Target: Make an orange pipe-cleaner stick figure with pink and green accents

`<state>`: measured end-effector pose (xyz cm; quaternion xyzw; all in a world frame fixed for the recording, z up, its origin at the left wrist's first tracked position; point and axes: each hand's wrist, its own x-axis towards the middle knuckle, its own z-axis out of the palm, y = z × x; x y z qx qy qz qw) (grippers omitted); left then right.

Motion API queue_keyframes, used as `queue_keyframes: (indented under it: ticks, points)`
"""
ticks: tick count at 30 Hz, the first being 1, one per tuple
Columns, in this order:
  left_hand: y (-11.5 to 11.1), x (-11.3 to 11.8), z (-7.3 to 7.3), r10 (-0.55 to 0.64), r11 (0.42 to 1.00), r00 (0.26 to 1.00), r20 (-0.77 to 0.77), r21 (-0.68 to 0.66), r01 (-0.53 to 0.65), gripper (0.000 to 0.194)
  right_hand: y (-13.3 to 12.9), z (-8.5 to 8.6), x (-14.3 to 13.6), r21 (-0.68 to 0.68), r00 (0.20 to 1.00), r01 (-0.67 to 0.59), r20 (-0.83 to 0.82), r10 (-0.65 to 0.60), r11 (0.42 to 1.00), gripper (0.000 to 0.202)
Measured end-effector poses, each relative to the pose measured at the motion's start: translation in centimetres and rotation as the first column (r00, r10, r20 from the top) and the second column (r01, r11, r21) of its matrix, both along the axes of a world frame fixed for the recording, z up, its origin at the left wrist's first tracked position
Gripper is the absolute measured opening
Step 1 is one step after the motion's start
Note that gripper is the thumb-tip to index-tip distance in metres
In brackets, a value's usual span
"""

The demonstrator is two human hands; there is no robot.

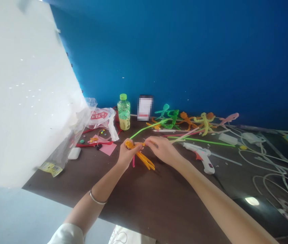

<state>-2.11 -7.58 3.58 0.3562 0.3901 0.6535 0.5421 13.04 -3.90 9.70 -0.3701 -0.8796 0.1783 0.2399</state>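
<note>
My left hand [128,154] is closed around an orange pipe-cleaner figure [146,160]. Its coiled, rounded end pokes out above my fingers, and several straight orange stems hang down toward the lower right. With thumb and fingertips my right hand [162,148] pinches a short orange piece at the side of the same figure; the exact grip point is small and partly hidden. Under my left hand a bit of pink stem [134,161] shows. A long green pipe cleaner [149,127] slants up and right behind both hands.
Behind my hands stand a green-capped bottle [124,113] and a phone [145,107]. Several finished pipe-cleaner figures [205,122] line the wall. A glue gun [202,157] lies right, near tangled white cables [261,162]. Pink paper [107,148], a white case [74,153] and plastic bags [100,117] are left.
</note>
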Motion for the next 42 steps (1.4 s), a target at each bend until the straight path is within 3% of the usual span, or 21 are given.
queue_keyframes:
  ticks: [3,5,7,9,11,12,14,16,19,21,24,27,29,32,35,39,42]
  points:
    - [0.0,-0.1,0.1,-0.046,0.999,0.999,0.021,-0.012,0.046,0.042,0.3,0.6,-0.1,-0.2,0.989,0.046,-0.132,-0.074,0.979,0.02]
    - [0.0,-0.1,0.2,-0.08,0.996,0.996,0.047,-0.03,0.081,0.043,0.6,0.7,-0.2,-0.409,0.952,0.068,-0.247,-0.182,0.91,0.02]
    - [-0.1,-0.2,0.3,-0.114,0.992,0.99,0.083,-0.046,0.118,0.044,0.7,0.1,-0.3,-0.627,0.888,0.029,-0.342,-0.309,0.779,0.024]
    - [-0.1,-0.2,0.2,-0.154,0.986,0.981,0.119,-0.05,0.161,0.044,0.7,-0.9,-0.4,-0.79,0.826,-0.058,-0.381,-0.415,0.61,0.024]
    - [-0.1,-0.2,0.1,-0.175,0.982,0.973,0.15,-0.04,0.183,0.043,0.5,-2.2,-0.4,-0.876,0.796,-0.144,-0.379,-0.472,0.461,0.022]
    - [-0.1,-0.2,0.1,-0.174,0.983,0.972,0.161,-0.031,0.181,0.042,0.3,-2.8,-0.4,-0.891,0.791,-0.159,-0.372,-0.486,0.425,0.021]
    - [-0.1,-0.2,0.0,-0.149,0.988,0.974,0.17,-0.013,0.153,0.042,-0.2,-3.4,-0.5,-0.885,0.808,-0.114,-0.347,-0.477,0.451,0.023]
    - [-0.1,-0.1,-0.1,-0.103,0.995,0.982,0.157,0.0,0.104,0.043,-1.0,-3.3,-0.4,-0.808,0.858,0.001,-0.302,-0.416,0.59,0.027]
    - [-0.2,0.0,0.1,-0.004,1.0,0.993,0.115,0.005,0.003,0.043,-2.2,-2.2,-0.4,-0.529,0.953,0.143,-0.154,-0.26,0.837,0.034]
    - [-0.2,0.1,0.2,0.056,0.998,0.996,0.073,-0.002,-0.056,0.043,-2.9,-1.3,-0.3,-0.314,0.984,0.171,0.009,-0.177,0.934,0.033]
    - [-0.3,0.2,0.3,0.088,0.996,0.996,0.003,-0.012,-0.088,0.043,-3.4,-0.2,-0.2,-0.007,0.961,0.128,0.248,-0.122,0.992,0.028]
    - [-0.3,0.2,0.2,0.06,0.998,0.998,-0.026,-0.008,-0.061,0.042,-3.0,0.7,0.1,0.255,0.937,0.03,0.33,-0.116,0.967,0.03]
    - [-0.3,0.2,0.2,0.013,1.0,0.999,-0.037,-0.008,-0.013,0.042,-2.2,1.1,0.3,0.327,0.951,0.01,0.289,-0.11,0.945,0.031]
    - [-0.4,0.0,0.5,-0.082,0.996,0.996,-0.029,-0.021,0.081,0.042,-0.6,1.4,0.7,0.214,0.986,0.095,0.111,-0.121,0.972,0.026]
    - [-0.4,0.0,0.6,-0.145,0.988,0.987,0.063,-0.035,0.148,0.044,0.4,0.6,0.8,-0.113,0.985,0.148,-0.075,-0.157,0.982,0.023]
    - [-0.3,0.1,0.3,-0.154,0.987,0.975,0.157,-0.023,0.16,0.045,0.1,-1.8,0.3,-0.459,0.95,0.143,-0.186,-0.253,0.877,0.033]
    - [-0.3,0.2,0.2,-0.077,0.997,0.988,0.135,-0.006,0.078,0.043,-1.0,-2.8,-0.2,-0.556,0.945,0.126,-0.186,-0.27,0.822,0.037]
